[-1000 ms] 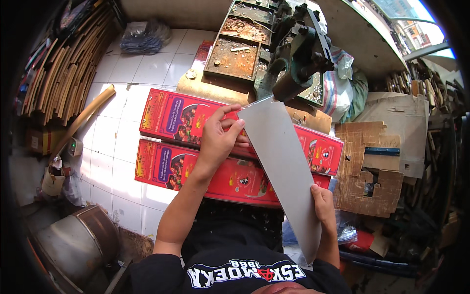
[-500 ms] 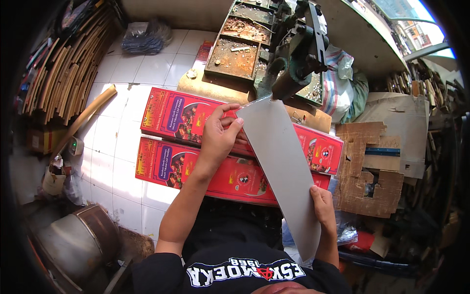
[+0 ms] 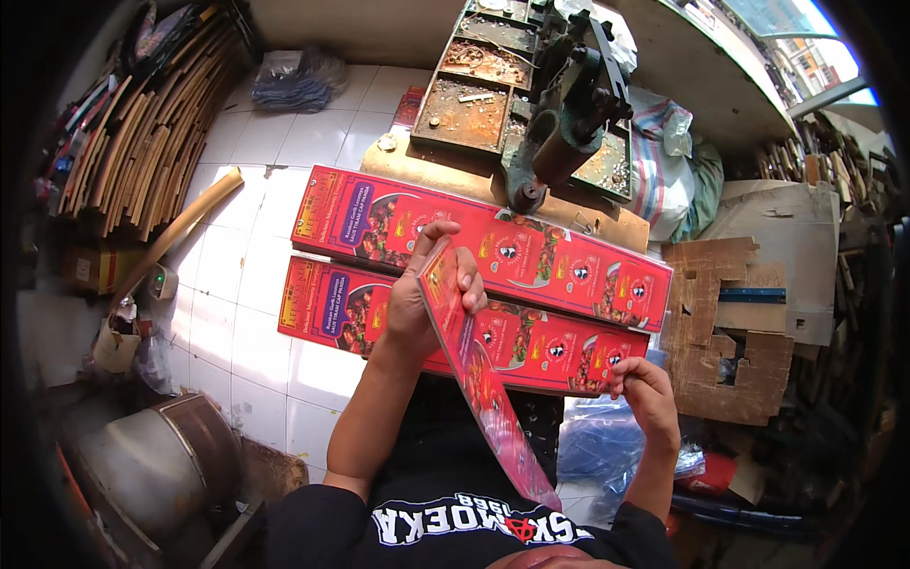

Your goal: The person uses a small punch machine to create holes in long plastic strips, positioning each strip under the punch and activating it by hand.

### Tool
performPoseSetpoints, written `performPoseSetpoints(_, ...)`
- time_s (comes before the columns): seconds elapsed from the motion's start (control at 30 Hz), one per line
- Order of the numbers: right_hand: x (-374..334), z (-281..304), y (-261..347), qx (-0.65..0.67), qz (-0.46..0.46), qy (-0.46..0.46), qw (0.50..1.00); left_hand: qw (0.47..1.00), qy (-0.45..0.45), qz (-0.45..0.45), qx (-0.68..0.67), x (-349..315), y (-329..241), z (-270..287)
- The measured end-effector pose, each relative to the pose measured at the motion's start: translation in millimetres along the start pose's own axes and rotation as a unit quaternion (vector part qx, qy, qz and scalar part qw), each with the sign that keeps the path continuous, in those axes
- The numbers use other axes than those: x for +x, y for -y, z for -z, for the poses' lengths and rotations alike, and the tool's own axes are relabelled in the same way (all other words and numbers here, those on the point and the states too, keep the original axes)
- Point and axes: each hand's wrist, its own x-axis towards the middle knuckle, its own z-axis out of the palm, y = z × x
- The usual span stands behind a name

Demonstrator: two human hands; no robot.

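The fingers (image 3: 466, 275) of the left hand (image 3: 414, 302) are clamped around the upper end of a long red strip (image 3: 481, 384), which stands tilted, close to edge-on, its printed face showing and its lower end slanting down to the black shirt (image 3: 417, 484). The right hand (image 3: 652, 403) is apart from that strip; its fingers curl with the tips near one another, by the right end of the lower red panel (image 3: 545, 351). Whether they are fully together or touch that panel, I cannot tell.

Beyond the hands, the upper red panel (image 3: 588, 270) lies alongside the lower one, a narrow dark gap between them. Past it are a tan board (image 3: 417, 163), a dark metal machine (image 3: 559, 142) and a grimy compartmented tray (image 3: 464, 109). Bluish clear plastic (image 3: 597, 441) lies below the right hand, brown cardboard (image 3: 697, 360) to its right, and white floor tiles (image 3: 232, 332) spread to the left.
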Motion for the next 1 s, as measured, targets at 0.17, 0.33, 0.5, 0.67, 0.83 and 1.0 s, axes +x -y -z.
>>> performPoseSetpoints(0.17, 13, -14, 0, -0.003, -0.008, 0.059, 0.998, 0.972, 0.171, -0.013, -0.164, 13, 12, -13)
performPoseSetpoints(0.33, 24, -35, 0, 0.012, -0.008, 0.036, 0.999, 0.968, 0.184, -0.012, -0.171, 13, 13, -22)
performPoseSetpoints(0.5, 37, -27, -7, 0.041, -0.046, 0.093, 0.994, 0.966, 0.178, -0.008, -0.186, 11, 14, -25)
performPoseSetpoints(0.67, 48, -41, -9, -0.058, -0.046, 0.018, 0.997, 0.966, 0.168, -0.009, -0.197, 11, 17, -25)
performPoseSetpoints(0.83, 65, -58, 5, -0.048, 0.023, 0.034, 0.998, 0.961, 0.159, -0.001, -0.227, 13, 19, -9)
performPoseSetpoints(1.0, 100, -75, 27, -0.059, 0.093, 0.028, 0.993, 0.964, 0.112, -0.004, -0.242, 12, 22, 13)
